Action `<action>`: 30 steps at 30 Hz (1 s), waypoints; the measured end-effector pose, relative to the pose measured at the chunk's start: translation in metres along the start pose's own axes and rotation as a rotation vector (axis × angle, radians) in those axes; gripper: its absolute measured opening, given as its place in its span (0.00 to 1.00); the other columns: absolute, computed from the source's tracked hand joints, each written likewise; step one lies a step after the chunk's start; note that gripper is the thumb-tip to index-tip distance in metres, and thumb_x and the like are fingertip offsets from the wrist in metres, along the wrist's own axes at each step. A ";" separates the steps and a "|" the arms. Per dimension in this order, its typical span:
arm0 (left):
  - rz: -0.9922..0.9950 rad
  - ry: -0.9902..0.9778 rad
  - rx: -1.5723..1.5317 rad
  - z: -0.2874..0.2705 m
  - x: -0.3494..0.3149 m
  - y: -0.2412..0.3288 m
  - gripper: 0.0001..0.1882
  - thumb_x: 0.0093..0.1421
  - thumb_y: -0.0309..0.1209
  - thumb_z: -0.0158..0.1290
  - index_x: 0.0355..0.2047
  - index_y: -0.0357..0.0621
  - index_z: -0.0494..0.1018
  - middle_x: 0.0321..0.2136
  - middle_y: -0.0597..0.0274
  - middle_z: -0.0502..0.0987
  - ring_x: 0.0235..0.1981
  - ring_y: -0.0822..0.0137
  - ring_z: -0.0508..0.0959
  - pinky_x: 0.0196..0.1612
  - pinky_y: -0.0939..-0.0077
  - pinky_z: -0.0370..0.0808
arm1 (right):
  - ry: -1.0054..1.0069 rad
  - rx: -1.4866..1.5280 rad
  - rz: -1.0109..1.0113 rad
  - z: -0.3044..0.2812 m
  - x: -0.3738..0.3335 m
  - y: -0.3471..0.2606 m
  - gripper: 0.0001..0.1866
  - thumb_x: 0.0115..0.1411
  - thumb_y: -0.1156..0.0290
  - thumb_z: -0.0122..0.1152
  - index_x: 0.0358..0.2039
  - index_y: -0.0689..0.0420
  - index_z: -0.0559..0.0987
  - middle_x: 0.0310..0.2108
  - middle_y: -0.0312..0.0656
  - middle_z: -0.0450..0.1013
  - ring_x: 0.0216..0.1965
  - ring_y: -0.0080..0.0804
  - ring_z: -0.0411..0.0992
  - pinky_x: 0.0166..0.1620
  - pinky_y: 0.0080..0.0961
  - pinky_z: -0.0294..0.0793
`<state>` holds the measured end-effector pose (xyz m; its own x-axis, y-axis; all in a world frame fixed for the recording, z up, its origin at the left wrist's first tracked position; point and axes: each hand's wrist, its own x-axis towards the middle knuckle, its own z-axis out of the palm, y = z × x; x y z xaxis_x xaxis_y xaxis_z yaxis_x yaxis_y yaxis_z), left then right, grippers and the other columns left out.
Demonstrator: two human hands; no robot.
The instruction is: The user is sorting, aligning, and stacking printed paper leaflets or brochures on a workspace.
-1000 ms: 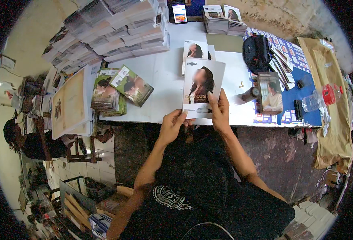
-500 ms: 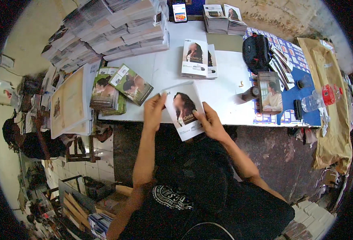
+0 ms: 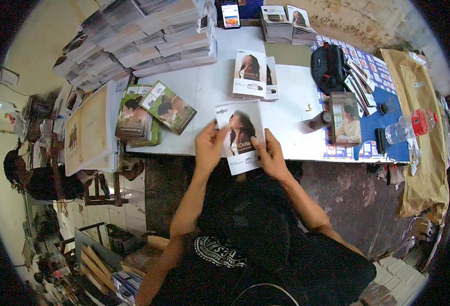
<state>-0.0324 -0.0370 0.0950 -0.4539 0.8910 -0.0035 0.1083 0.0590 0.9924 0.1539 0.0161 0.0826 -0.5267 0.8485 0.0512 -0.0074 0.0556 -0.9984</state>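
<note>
I have the right hand (image 3: 272,153) pinching the right edge of a white paper booklet (image 3: 239,140) with a dark-haired portrait, thumb in front. The left hand (image 3: 209,145), blurred, is at its left edge; how far it closes, I cannot tell. Beyond both hands, similar white booklets (image 3: 249,74) lie on the white tabletop (image 3: 204,66).

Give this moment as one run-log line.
left hand: at left edge of booklet | right hand: gripping its right side | beyond: booklet pile
</note>
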 end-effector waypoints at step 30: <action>0.119 0.043 0.011 0.004 0.021 0.025 0.25 0.69 0.44 0.45 0.21 0.36 0.69 0.15 0.73 0.61 0.20 0.79 0.58 0.22 0.76 0.55 | -0.086 0.161 0.098 -0.007 -0.005 -0.016 0.13 0.66 0.68 0.53 0.46 0.63 0.72 0.35 0.35 0.73 0.37 0.18 0.66 0.40 0.20 0.69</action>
<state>-0.0354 -0.0151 0.1188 -0.4746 0.8720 0.1200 0.1730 -0.0413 0.9841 0.1623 0.0144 0.0982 -0.6022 0.7973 -0.0420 -0.0848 -0.1162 -0.9896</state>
